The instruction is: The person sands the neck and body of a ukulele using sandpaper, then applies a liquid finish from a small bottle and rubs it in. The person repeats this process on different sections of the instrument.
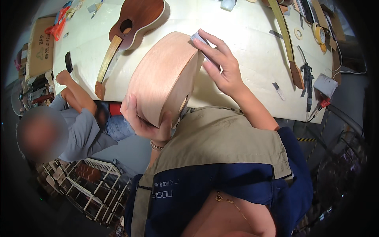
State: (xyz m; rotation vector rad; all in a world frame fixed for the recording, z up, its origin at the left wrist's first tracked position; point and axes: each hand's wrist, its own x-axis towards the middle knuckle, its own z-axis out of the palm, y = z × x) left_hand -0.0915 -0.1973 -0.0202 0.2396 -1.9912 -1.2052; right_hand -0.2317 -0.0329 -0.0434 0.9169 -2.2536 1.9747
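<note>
A pale, unfinished wooden instrument body (160,75) is held tilted against my apron (221,138), with part of a dark opening showing on its side face. My left hand (144,122) grips its near lower end, thumb and fingers on opposite sides. My right hand (223,67) holds a small grey block (196,37), which looks like a sanding pad, against the upper right edge of the body, fingers extended along the block.
The white table (244,43) carries a brown ukulele (138,19), another instrument's neck (288,51), tape rolls (319,33), a black tool (308,83) and a cardboard box (41,47). A seated co-worker (79,134) is at the left, beside a wooden rack (90,181).
</note>
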